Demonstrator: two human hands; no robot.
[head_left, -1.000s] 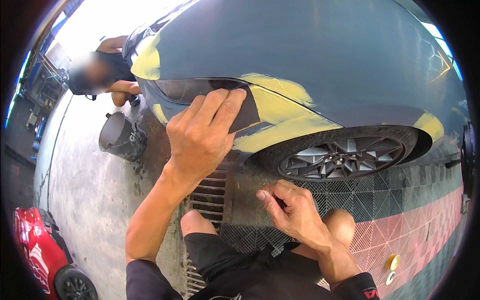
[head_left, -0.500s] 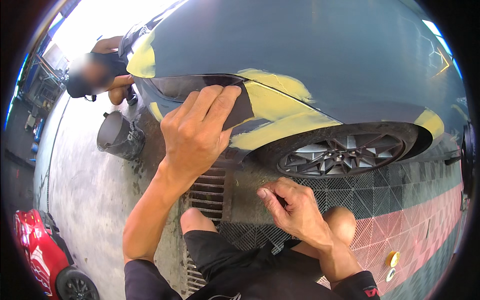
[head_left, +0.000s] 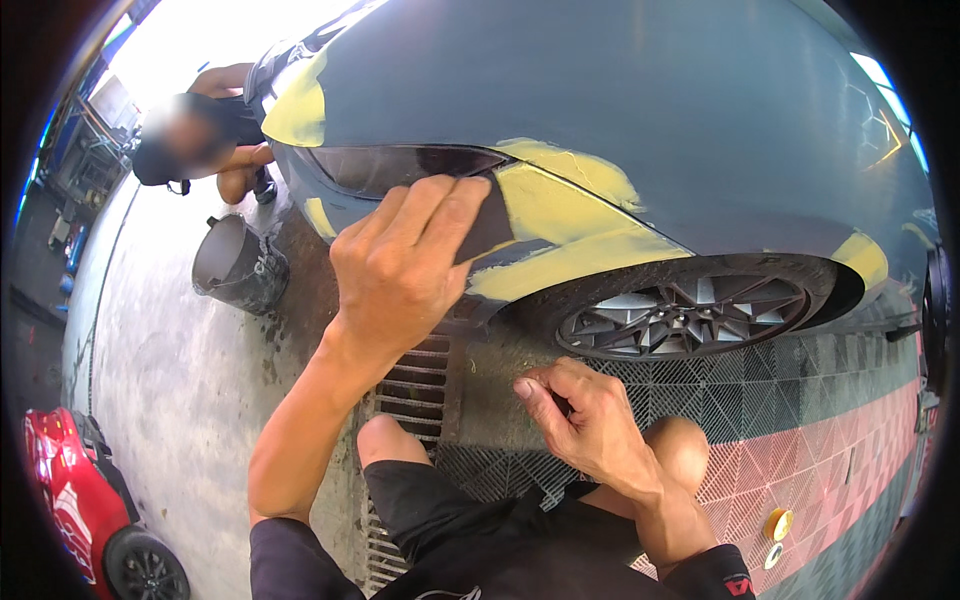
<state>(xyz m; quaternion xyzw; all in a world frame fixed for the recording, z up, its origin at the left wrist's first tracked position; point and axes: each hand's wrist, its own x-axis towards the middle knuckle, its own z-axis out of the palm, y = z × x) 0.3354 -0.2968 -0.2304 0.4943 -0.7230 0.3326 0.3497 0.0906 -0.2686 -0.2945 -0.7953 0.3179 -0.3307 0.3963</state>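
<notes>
My left hand presses a dark sheet of sandpaper against the car's front fender, just below the headlight. Its fingers lie together over the sheet, with the thumb underneath. Pale yellow filler covers the panel beside the sheet, running up onto the hood edge and down toward the wheel arch. My right hand is loosely curled above my right knee, below the front wheel. Its thumb lies against the bent fingers, and nothing shows in it.
A dark bucket stands on the concrete at left. Beyond it, another person crouches by the car's front. A floor drain grate lies below my left arm. Tape rolls rest on the floor tiles at right. A red toy-like car is at lower left.
The view has shifted slightly, so the car appears a little lower and further right. Against the headlight, my left hand and the sandpaper have slid slightly left. My right hand stays put.
</notes>
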